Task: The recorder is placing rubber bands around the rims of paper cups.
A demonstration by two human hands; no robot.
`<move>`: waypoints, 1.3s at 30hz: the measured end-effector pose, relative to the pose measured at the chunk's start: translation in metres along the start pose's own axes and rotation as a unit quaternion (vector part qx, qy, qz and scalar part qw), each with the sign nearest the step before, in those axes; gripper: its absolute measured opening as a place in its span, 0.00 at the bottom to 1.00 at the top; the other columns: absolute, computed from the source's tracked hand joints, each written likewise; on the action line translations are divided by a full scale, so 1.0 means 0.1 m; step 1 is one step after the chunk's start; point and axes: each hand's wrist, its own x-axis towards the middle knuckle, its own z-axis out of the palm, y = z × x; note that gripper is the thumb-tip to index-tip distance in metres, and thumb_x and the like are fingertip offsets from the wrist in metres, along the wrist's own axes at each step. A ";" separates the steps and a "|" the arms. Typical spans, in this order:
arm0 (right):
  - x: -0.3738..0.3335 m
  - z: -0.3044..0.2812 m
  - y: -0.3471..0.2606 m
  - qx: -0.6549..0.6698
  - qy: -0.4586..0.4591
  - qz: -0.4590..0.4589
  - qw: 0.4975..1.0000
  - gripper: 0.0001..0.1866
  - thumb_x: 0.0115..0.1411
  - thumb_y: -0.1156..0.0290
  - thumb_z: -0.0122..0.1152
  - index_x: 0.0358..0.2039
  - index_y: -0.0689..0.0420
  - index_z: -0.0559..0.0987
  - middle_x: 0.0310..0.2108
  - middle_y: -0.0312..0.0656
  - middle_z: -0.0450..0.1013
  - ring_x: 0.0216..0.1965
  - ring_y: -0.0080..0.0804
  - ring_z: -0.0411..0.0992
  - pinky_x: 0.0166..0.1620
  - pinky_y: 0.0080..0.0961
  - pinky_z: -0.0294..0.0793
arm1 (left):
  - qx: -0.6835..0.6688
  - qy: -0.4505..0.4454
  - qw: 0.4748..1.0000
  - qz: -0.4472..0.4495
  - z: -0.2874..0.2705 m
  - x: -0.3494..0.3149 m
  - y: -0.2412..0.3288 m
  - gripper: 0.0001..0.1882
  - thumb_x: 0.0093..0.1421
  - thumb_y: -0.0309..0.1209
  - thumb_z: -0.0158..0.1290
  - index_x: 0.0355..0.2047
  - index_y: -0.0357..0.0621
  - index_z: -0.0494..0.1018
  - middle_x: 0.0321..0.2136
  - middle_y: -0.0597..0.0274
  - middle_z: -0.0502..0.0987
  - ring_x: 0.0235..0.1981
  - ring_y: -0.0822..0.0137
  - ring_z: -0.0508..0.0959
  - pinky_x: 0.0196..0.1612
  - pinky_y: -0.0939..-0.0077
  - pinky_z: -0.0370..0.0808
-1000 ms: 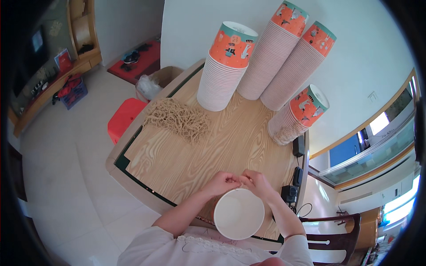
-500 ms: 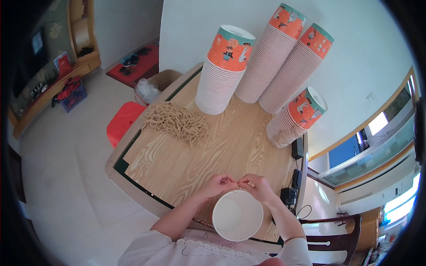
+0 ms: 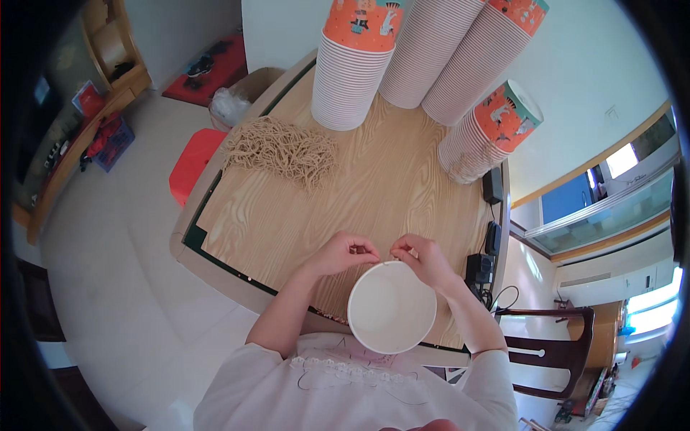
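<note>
A white paper bucket [image 3: 392,309] stands at the table's near edge, close to my body, its round mouth facing up. At its far rim my left hand [image 3: 346,253] is closed in a pinch, thumb against forefinger. My right hand [image 3: 424,260] pinches just across a small gap, its fingers at the rim. What the fingertips hold is too small to make out. Farther off on the left lies a loose heap of tan twine [image 3: 280,152].
Tall stacks of nested paper buckets [image 3: 352,82] stand at the table's far side, with a shorter stack [image 3: 474,140] at the right. Black power adapters [image 3: 479,268] and cables line the right edge. A red stool [image 3: 194,165] is left of the table, a dark chair [image 3: 550,352] right.
My hands have drawn slightly apart, leaving a gap between the fingertips at the bucket's rim. The view has tilted, so the table and stacks appear higher.
</note>
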 end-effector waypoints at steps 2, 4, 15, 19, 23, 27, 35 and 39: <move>0.00 0.00 0.02 -0.002 0.010 -0.003 1.000 0.05 0.54 0.74 0.58 0.31 0.62 0.77 0.27 0.41 0.74 0.29 0.29 0.73 0.32 0.22 0.70 | -0.008 0.018 1.000 0.014 0.05 0.02 -0.02 0.03 0.52 0.24 0.56 0.28 0.39 0.76 0.25 0.67 0.77 0.28 0.80 0.74 0.32 0.85 0.70; -0.02 0.01 0.04 -0.006 0.021 -0.011 1.000 0.05 0.54 0.74 0.58 0.31 0.62 0.77 0.27 0.40 0.74 0.29 0.28 0.72 0.32 0.21 0.69 | -0.041 0.027 0.998 0.027 0.10 0.04 -0.04 0.02 0.53 0.22 0.55 0.28 0.39 0.76 0.26 0.67 0.77 0.28 0.79 0.74 0.32 0.84 0.70; 0.08 -0.08 -0.02 -0.034 -0.104 0.099 0.989 0.06 0.52 0.75 0.56 0.31 0.59 0.76 0.23 0.43 0.74 0.26 0.31 0.73 0.31 0.24 0.71 | 0.039 0.053 0.991 0.115 0.23 0.07 -0.11 0.10 0.52 0.21 0.55 0.35 0.45 0.79 0.29 0.64 0.75 0.33 0.72 0.74 0.35 0.83 0.70; -0.08 0.04 0.09 0.009 -0.032 0.115 0.993 0.05 0.53 0.75 0.56 0.31 0.60 0.76 0.22 0.43 0.74 0.26 0.29 0.73 0.31 0.23 0.71 | 0.062 0.043 0.992 0.104 0.25 0.04 -0.03 0.12 0.50 0.23 0.57 0.36 0.48 0.79 0.27 0.68 0.69 0.27 0.75 0.70 0.30 0.83 0.67; -0.19 0.19 0.10 0.141 0.041 0.129 0.981 0.04 0.55 0.78 0.54 0.31 0.64 0.75 0.22 0.39 0.73 0.26 0.22 0.71 0.30 0.19 0.70 | 0.101 0.039 0.987 0.115 0.25 0.01 0.04 0.12 0.49 0.24 0.59 0.36 0.48 0.78 0.25 0.70 0.66 0.24 0.77 0.66 0.27 0.84 0.65; -0.21 0.29 0.15 0.197 0.074 0.106 0.972 0.02 0.55 0.80 0.53 0.30 0.64 0.74 0.23 0.36 0.72 0.26 0.18 0.70 0.30 0.15 0.69 | 0.080 0.029 0.991 0.100 0.25 0.02 0.07 0.10 0.49 0.25 0.59 0.34 0.48 0.78 0.25 0.69 0.65 0.25 0.76 0.67 0.28 0.85 0.66; -0.21 0.26 0.08 0.189 0.078 0.131 0.970 0.02 0.54 0.81 0.54 0.30 0.64 0.73 0.23 0.36 0.72 0.26 0.18 0.70 0.31 0.15 0.69 | 0.107 0.004 0.990 0.091 0.26 -0.01 -0.02 0.07 0.50 0.28 0.59 0.31 0.46 0.77 0.26 0.67 0.68 0.28 0.75 0.70 0.31 0.83 0.68; -0.23 0.26 0.01 0.133 0.060 0.118 0.982 0.02 0.53 0.80 0.56 0.29 0.64 0.74 0.23 0.37 0.72 0.27 0.19 0.69 0.32 0.17 0.69 | 0.125 -0.023 0.990 0.063 0.22 -0.03 -0.01 0.06 0.51 0.29 0.58 0.30 0.45 0.77 0.27 0.66 0.69 0.29 0.76 0.71 0.31 0.81 0.69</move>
